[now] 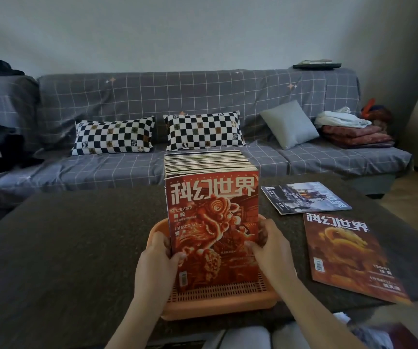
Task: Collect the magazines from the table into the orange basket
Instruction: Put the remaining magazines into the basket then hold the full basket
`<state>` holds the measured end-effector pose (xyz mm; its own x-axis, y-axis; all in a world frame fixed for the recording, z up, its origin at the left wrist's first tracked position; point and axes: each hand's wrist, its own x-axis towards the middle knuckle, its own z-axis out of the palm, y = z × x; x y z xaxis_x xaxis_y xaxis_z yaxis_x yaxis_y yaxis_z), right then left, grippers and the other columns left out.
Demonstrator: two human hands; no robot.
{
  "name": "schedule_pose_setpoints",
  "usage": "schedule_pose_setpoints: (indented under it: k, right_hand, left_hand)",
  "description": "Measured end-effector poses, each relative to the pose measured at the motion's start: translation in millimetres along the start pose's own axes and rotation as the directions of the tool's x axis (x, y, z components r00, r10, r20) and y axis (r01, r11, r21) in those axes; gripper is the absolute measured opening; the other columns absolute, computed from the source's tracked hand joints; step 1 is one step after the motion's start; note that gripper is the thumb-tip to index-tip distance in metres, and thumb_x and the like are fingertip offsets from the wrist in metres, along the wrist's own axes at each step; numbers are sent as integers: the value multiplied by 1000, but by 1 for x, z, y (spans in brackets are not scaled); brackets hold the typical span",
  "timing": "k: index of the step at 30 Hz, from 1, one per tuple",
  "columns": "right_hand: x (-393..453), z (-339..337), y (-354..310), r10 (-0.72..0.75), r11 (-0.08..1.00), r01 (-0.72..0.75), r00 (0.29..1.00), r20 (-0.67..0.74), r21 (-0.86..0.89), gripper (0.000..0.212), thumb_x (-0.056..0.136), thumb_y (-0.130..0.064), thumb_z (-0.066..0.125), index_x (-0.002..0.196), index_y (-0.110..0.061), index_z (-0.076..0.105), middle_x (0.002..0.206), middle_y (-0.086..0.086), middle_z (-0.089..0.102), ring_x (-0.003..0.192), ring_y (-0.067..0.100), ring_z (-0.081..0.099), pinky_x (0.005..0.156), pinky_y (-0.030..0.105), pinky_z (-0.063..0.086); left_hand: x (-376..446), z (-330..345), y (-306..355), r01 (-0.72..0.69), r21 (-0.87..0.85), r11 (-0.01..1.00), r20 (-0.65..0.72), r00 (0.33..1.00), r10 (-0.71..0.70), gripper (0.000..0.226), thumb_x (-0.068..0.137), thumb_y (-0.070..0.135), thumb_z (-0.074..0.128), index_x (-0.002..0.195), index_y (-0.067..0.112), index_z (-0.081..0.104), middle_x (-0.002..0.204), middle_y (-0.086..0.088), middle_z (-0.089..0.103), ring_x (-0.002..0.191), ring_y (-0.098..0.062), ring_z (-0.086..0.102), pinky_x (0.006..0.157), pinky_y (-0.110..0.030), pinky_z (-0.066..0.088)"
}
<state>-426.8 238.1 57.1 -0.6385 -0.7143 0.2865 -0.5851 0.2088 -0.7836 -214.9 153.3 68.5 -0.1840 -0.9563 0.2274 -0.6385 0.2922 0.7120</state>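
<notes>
While both hands steady the upright row of magazines (210,187) standing on edge in the shallow orange plastic basket (218,302), two items remain uncollected on the dark speckled table (64,248). The left hand (161,250) grips the left edge of the red front cover, thumb across its face; the right hand (265,244) grips the right edge likewise. Neither hand is free.

The orange-red dragon-cover magazine (349,255) lies flat on the table to the right of the basket, near the right hand, its long axis running away from the person with a slight tilt. The dark blue-grey magazine (306,196) lies flat beyond it, further right and back.

Judgement: the right hand is plainly nearer both; it should release and reach rightward, while the left holds the row upright.
</notes>
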Motion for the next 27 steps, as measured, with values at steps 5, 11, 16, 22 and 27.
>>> schedule_pose_setpoints:
  k: [5, 11, 16, 22, 27]
  right_hand:
    - [0, -1, -3, 63, 998, -63, 998, -3, 17, 53, 77, -20, 74, 122, -25, 46, 117, -4, 59, 101, 8, 58, 88, 28, 48]
    - [2, 0, -9, 13, 1000, -13, 981, 194, -2, 60, 88, -22, 61, 140, -30, 33, 130, -10, 54, 114, 9, 56, 97, 31, 45]
    - [3, -2, -8, 52, 988, -91, 958, 282, 128, 57, 90, -19, 57, 141, -32, 32, 132, -9, 54, 123, 12, 51, 104, 44, 42]
    - [2, -4, -8, 30, 999, -42, 958, 284, 35, 62, 89, -26, 59, 142, -31, 28, 131, -8, 54, 116, 11, 56, 100, 38, 46]
    - [2, -5, -12, 34, 999, -42, 960, 278, 25, 61, 89, -30, 59, 142, -30, 29, 130, -10, 54, 114, 10, 57, 97, 32, 46]
  left_hand:
    - [-1, 1, 0, -28, 137, 990, 4, 1000, 28, 22, 84, 36, 68, 90, 29, 48, 77, 15, 56, 63, 4, 51, 52, -12, 36]
    - [1, 5, 5, -33, 63, 997, 97, 995, 26, 56, 95, 37, 50, 146, 22, 32, 100, 14, 61, 74, 4, 55, 59, -6, 41]
    - [-3, 6, 7, 41, -42, 998, 169, 985, -34, 49, 97, 37, 48, 143, 25, 39, 78, 16, 64, 58, 9, 58, 41, -5, 38]
    - [-6, 3, 14, 38, -49, 998, 166, 986, -29, 48, 95, 39, 50, 141, 27, 39, 75, 17, 59, 53, 9, 55, 39, -1, 36]
    - [-9, 4, 17, 110, -87, 990, 198, 976, -91, 62, 96, 41, 49, 149, 19, 27, 78, 15, 60, 59, 3, 59, 37, -3, 36]
